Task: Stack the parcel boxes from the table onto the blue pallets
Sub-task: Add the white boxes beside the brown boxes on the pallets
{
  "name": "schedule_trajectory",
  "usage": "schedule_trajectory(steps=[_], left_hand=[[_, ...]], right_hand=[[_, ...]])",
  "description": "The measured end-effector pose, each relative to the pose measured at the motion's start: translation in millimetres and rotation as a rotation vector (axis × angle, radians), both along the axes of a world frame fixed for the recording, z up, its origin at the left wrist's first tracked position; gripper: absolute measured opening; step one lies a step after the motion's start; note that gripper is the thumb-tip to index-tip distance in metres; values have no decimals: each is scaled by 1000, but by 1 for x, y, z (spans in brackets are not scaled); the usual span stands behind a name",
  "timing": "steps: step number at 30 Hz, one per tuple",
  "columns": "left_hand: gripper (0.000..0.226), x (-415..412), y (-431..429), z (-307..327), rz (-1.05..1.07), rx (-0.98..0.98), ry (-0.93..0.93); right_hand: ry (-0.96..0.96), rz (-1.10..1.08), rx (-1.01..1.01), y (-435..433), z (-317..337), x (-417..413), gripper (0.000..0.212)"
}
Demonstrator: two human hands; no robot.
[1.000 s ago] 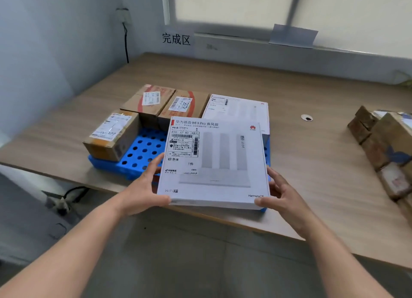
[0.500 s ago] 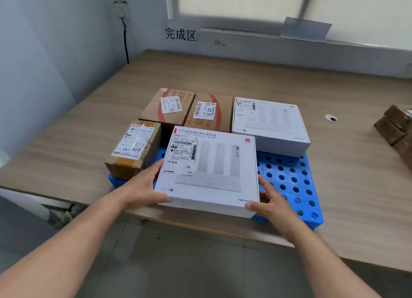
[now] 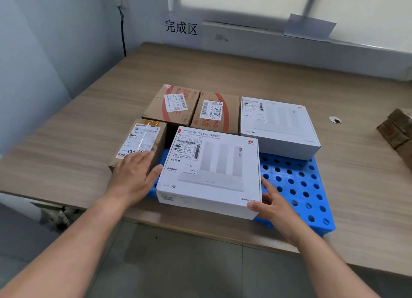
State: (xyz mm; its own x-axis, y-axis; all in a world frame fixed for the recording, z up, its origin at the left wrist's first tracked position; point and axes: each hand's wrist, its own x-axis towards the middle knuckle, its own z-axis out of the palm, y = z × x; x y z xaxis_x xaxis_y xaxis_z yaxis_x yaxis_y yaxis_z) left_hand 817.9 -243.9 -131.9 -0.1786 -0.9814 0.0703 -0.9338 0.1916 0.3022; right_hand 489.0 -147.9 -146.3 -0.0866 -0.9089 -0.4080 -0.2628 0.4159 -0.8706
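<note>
blue plastic, holed all over, showed on the bare right part of the pallet, which sat at the near edge of the wooden table. the white router box lay flat on the pallet's near middle. the left hand was spread flat with straight fingers, its thumb against the box's left side and its fingers lying over the near corner of a small brown parcel just beside it. the right hand was flat too, fingers straight along the box's right side, thumb at the near right corner; neither hand curled round the box. behind stood a brown taped parcel and a second taped parcel side by side, with a second white box to their right. more brown parcels lay at the table's right edge, well apart. a sign with dark characters hung on the wall.
</note>
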Motion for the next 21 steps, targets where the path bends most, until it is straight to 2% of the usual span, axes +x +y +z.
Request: schedule_trajectory(steps=[1, 3, 6, 9, 11, 16, 21], left_hand=[[77, 3, -2, -2, 11, 50, -41], [92, 7, -2, -3, -8, 99, -90], [117, 12, 0, 0, -25, 113, -115], [127, 15, 0, 0, -52, 117, -150], [123, 16, 1, 1, -72, 129, -154], [94, 13, 3, 6, -73, 142, -170], [88, 14, 1, 7, -72, 139, -170]], right_hand=[[7, 5, 1, -1, 0, 2, 82], [20, 15, 1, -4, -1, 7, 82], [26, 26, 8, -9, -2, 12, 82], [35, 35, 7, -13, -3, 16, 83], [21, 28, 5, -15, -4, 18, 83], [7, 18, 4, -22, -6, 21, 84], [6, 21, -14, -26, -5, 23, 82]])
